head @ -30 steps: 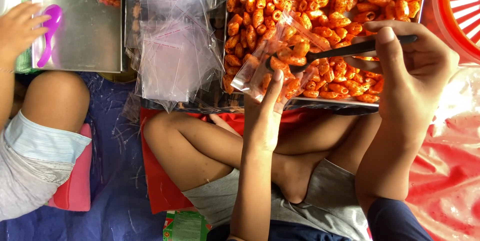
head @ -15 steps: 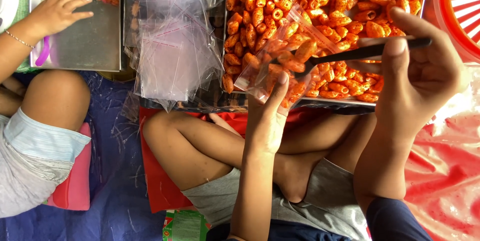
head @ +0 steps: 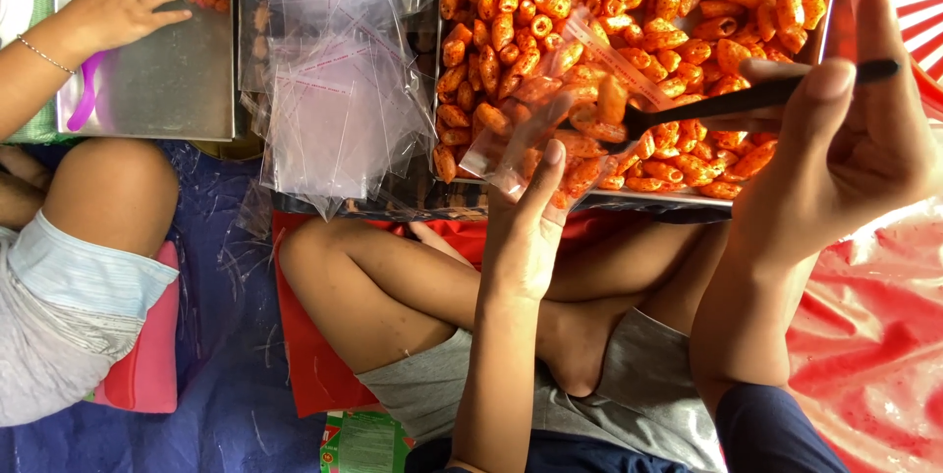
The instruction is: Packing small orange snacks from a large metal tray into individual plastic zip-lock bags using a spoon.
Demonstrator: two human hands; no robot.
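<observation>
Spoon (head: pixel 747 100) in closed right hand (head: pixel 845 159)

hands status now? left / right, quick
Left hand: closed on a small clear bag partly filled with orange snacks.
Right hand: closed on a dark spoon, its tip at the bag's mouth.

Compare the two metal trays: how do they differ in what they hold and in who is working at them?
The large tray is heaped with orange snack pieces; the small tray is mostly bare, with a few pieces at its far corner. Over the large tray the left hand holds a clear bag and the right hand a dark spoon; on the small one rests another person's hand. Both are shiny metal.
</observation>
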